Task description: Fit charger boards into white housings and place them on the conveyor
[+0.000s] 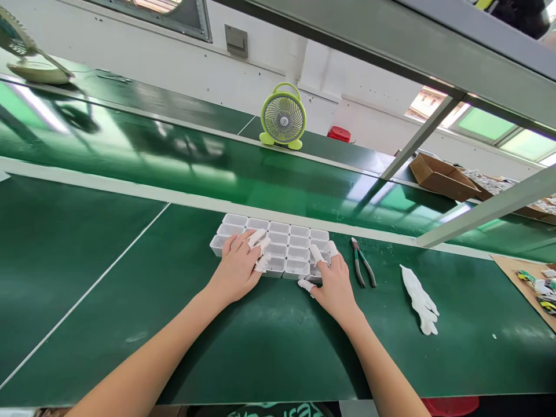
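Observation:
Several small white plastic boxes (297,267) stand side by side in rows on the green bench, forming one block. My left hand (240,263) rests over the block's left part, its fingers stretched across the boxes. White finger covers wrap some of its fingertips; its thumb is hard to make out. At the right end, my right hand (334,284) touches the boxes with thumb and fingers spread apart. Its thumb lies at the front edge, and the covered index and middle fingers reach over the top. What the boxes beneath my hands contain is hidden.
Diagonal pliers (363,263) lie just right of the boxes, with a crumpled white glove (419,300) farther right. Behind the bench runs a shiny green belt (182,153). A green fan (284,119) stands beyond it. A slanting metal post (486,205) and cardboard box (443,176) are at right.

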Demonstrator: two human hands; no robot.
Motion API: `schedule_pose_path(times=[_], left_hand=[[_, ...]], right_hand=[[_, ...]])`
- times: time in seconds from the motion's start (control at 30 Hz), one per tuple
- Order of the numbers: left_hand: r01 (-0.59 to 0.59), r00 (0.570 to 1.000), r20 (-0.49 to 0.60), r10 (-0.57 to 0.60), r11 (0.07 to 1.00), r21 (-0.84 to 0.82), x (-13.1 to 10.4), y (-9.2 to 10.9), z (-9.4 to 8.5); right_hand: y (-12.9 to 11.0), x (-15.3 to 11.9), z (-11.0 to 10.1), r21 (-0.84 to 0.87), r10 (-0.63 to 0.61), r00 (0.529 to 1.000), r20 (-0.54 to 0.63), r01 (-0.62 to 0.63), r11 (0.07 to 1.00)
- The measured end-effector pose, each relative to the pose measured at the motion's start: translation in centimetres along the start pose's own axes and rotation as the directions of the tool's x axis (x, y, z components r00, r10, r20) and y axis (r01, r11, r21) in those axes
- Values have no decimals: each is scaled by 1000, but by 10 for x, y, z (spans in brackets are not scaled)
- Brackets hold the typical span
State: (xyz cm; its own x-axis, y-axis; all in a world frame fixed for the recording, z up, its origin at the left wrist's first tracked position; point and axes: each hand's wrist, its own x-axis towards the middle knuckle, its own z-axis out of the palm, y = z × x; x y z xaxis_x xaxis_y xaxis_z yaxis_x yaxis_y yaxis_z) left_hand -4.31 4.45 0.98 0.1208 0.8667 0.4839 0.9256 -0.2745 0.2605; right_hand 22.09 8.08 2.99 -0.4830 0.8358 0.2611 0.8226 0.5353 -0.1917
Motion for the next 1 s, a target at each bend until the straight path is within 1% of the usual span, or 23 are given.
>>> schedule_pose_path(times=[0.17,0.4,0.57,0.73,0.87,1.0], left_hand=[[-8,1000,-5,8,1000,-8,1,1,0],[-59,998,-19,60,997,46,-1,-3,4],[-78,995,-50,81,996,52,-2,-5,6],[-67,996,-61,69,997,47,-2,-8,6],[-86,996,-18,87,996,35,-3,-10,5],[-122,992,48,120,992,44,-4,-10,5]], right_hand=[[-1,1,0,9,-14,1000,-16,14,1000],[-5,2,-1,-33,37,999,10,-37,999],[-5,-1,-1,20,37,999,-15,-37,999],[3,-6,1,85,61,993,-99,-53,995],[12,-9,6,91,71,991,-118,-60,994],[14,-11,11,76,58,995,-86,-52,996]])
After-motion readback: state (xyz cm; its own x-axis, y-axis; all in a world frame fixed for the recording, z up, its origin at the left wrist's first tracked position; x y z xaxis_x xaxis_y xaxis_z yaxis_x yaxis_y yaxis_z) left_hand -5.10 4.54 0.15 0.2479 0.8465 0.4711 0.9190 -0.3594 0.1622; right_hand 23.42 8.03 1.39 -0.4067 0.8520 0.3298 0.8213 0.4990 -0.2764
